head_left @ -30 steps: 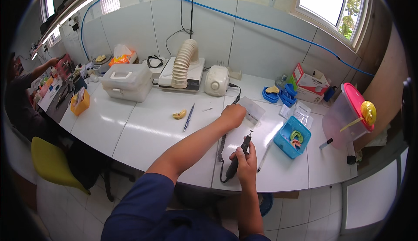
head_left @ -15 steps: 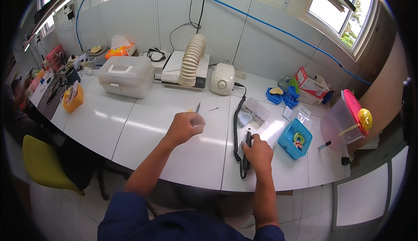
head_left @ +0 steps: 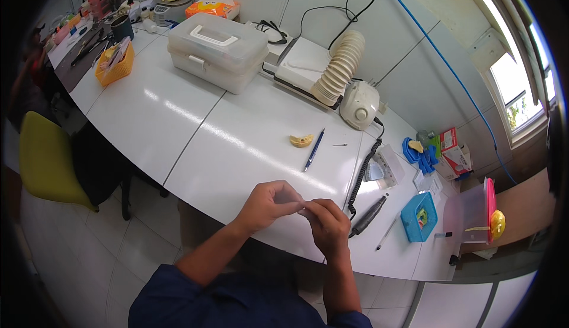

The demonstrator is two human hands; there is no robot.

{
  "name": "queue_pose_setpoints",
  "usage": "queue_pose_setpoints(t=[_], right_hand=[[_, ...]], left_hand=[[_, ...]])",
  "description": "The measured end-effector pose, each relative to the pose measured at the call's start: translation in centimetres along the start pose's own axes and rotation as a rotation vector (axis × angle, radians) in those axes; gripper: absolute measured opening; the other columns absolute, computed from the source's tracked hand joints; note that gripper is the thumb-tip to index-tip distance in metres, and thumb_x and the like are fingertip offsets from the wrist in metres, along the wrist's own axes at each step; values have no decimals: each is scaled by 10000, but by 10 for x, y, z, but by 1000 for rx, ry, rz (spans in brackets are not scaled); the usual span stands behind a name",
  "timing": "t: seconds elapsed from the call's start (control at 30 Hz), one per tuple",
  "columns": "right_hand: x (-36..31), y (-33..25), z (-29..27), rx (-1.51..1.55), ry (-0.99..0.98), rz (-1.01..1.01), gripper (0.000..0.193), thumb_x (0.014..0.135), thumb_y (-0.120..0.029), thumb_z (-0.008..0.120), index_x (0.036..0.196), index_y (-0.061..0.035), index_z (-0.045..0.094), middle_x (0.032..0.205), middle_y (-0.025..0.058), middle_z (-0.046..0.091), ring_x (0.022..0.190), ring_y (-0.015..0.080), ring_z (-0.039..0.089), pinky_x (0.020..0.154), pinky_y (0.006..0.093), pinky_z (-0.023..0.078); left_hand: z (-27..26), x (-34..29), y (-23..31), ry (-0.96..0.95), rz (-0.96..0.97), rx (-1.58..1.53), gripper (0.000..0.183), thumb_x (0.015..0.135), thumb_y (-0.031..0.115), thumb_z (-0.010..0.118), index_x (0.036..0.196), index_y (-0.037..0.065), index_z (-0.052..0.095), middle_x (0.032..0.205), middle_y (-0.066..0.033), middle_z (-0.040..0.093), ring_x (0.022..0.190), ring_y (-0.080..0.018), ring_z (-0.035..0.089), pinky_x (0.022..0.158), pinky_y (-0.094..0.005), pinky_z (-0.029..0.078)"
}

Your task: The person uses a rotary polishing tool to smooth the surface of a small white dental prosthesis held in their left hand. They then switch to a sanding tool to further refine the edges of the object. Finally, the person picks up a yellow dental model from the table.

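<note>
Above the front edge of the table, my left hand (head_left: 264, 208) and my right hand (head_left: 329, 224) meet at the fingertips. Both are closed in a pinch on something too small to make out. Beside my right hand lies a black rotary handpiece (head_left: 368, 216), its coiled cord (head_left: 360, 183) running back to a cream control box (head_left: 360, 106). Farther off, a cream dental cast (head_left: 301, 141) rests next to a blue pen (head_left: 315, 150). A thin metal bur (head_left: 339, 145) is on the tabletop to the right of the pen.
A ribbed hose (head_left: 341, 67) rises from a white machine (head_left: 305, 61) at the back, next to a translucent toolbox (head_left: 216, 49). On the right stand a clear case (head_left: 386, 168), a blue basket (head_left: 415, 230) and a pink-lidded tub (head_left: 477, 209). A thin pen (head_left: 386, 235) lies near the basket.
My right hand has let go of the handpiece, which now lies on the table. My left hand has come nearer from beside the cast and pen, and both hands now meet. The view has turned.
</note>
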State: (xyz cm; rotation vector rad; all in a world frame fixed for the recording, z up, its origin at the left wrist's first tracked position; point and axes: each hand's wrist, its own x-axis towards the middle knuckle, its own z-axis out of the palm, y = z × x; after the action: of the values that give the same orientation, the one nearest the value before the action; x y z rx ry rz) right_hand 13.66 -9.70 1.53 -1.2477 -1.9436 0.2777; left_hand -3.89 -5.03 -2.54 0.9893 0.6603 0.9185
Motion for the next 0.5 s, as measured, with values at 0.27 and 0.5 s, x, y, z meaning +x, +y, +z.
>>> queue_pose_setpoints(t=[0.27,0.5], right_hand=[[32,11,10,-90,111,42,143,795,38,724,925,0,680,879,112,678,785,233,681,664,316,559],[26,44,-2,560,217,419,81,912,49,637,992,45,650,919,87,641,758,135,619,685,264,527]], left_hand=[[-7,19,35,-38,-69,-77,275,910,94,701,1150,-12,619,1059,-101,699,966,-127,645,875,-268,509],[-42,86,52,104,506,1225,493,831,245,758,1258,62,593,1207,-110,592,1143,-288,528,936,-368,464]])
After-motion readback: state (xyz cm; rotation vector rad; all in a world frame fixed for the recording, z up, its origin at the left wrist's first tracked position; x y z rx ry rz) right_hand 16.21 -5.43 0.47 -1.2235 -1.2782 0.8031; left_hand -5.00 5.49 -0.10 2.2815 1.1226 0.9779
